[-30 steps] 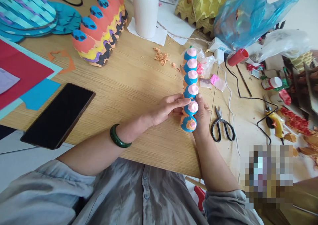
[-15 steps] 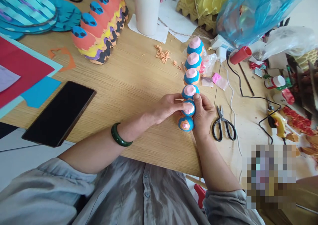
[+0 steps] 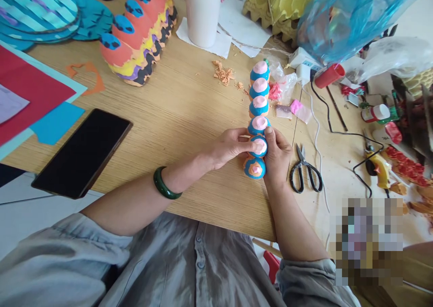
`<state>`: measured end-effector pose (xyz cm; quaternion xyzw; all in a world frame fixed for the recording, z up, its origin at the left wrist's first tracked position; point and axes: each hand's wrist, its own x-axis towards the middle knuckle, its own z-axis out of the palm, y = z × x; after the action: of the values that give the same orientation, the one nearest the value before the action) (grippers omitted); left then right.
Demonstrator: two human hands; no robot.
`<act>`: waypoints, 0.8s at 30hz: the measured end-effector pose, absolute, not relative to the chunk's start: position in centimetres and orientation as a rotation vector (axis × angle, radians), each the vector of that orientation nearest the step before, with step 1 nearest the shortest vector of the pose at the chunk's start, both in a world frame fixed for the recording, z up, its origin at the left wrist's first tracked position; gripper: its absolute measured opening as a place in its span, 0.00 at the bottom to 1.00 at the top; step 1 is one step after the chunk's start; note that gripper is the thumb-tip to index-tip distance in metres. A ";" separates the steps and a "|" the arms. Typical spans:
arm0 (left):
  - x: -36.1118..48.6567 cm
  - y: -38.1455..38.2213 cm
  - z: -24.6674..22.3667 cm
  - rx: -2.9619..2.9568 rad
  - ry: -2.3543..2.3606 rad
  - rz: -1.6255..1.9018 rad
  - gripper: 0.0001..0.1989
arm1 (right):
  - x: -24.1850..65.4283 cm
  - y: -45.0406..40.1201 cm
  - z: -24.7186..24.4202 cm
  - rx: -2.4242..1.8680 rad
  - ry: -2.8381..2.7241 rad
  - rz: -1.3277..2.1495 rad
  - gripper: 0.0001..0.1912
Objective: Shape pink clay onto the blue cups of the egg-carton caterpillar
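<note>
Both hands are on a bumpy egg-carton strip [image 3: 259, 86], its row of rounded cups coated in orange and blue clay with pink clay caps. My left hand [image 3: 233, 148] grips the strip from the left, its thumb pressed on the pink cap of the second cup from the near end. From the right, my right hand [image 3: 278, 155] holds the same part, thumb up along the side; its other fingers are partly hidden. On the nearest cup the pink patch is small, with orange showing around it. Black-handled scissors [image 3: 305, 169] lie just right of my right hand.
A larger painted egg-carton piece [image 3: 135, 40] stands at back left, near a white bottle [image 3: 203, 16]. A phone [image 3: 83, 153] lies at left. Orange shavings [image 3: 223, 73], a power strip [image 3: 303, 59], cables and a yellow glue gun [image 3: 377, 169] are about. One person's knee shows at lower right.
The strip's far end has swung slightly left and toward me, so its row looks shorter and straighter. My hands keep almost the same grip, with the left thumb still on the pink cap.
</note>
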<state>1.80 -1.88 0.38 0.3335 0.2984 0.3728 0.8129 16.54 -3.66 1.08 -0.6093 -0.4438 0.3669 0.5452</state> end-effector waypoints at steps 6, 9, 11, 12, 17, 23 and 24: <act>1.7 -1.9 0.3 0.772 0.530 0.799 0.29 | 16.7 -3.6 1.6 -1.413 -0.991 0.906 0.20; 2.0 -2.0 0.0 0.815 0.563 0.863 0.32 | 16.7 -3.7 1.6 -1.399 -0.973 0.929 0.22; 2.1 -2.0 -0.1 0.826 0.563 0.882 0.32 | 16.7 -3.7 1.6 -1.398 -0.961 0.948 0.23; 2.1 -2.0 0.0 0.824 0.551 0.878 0.32 | 16.7 -3.7 1.6 -1.396 -0.957 0.952 0.24; 2.0 -2.1 0.3 0.800 0.526 0.844 0.33 | 16.5 -3.8 1.7 -1.398 -0.997 0.892 0.21; 2.0 -2.1 0.1 0.827 0.583 0.885 0.33 | 16.5 -3.9 1.5 -1.383 -0.972 0.914 0.21; 2.0 -2.1 0.2 0.825 0.573 0.873 0.33 | 16.5 -3.9 1.5 -1.393 -0.975 0.914 0.22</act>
<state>1.95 -2.09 0.18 0.3827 0.2657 0.4048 0.7868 16.52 -3.87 1.50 -0.5933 -0.4152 0.3891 0.5693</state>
